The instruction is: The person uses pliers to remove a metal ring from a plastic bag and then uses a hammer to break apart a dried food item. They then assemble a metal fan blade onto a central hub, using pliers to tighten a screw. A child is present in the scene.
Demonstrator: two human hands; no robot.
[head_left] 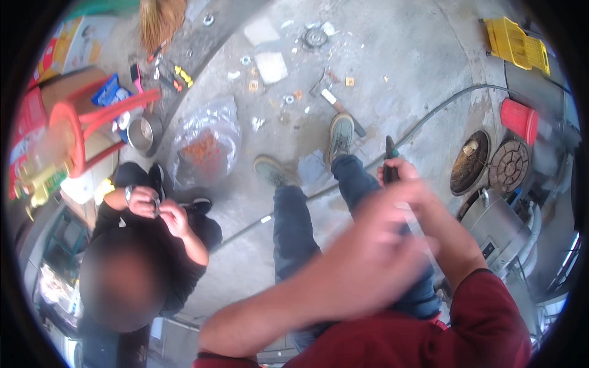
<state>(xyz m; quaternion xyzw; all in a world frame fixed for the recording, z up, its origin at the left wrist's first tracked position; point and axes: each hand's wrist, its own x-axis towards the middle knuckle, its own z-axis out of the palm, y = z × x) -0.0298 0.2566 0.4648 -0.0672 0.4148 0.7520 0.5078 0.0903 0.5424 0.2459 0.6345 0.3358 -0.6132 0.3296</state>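
Note:
My right hand (404, 170) is closed around a dark hand tool (389, 161) with a touch of green near its upper end; the fingers cover much of it, and I cannot make out its kind. My left arm reaches across from the lower left, and my left hand (383, 245) is smeared by motion over my right forearm. A pale, narrow strip (417, 228) shows beside the left hand; whether the hand holds it is unclear. On the concrete beyond my feet lies a hammer (350, 116), with several small metal pieces around it.
A co-worker (147, 245) crouches at the left, both hands together on something small. Near them are a clear plastic bag (205, 147), a metal pot (145, 133) and a red stool (76, 132). A dark hose (429, 110) crosses the floor. An uncovered round hole (471, 161) is at the right.

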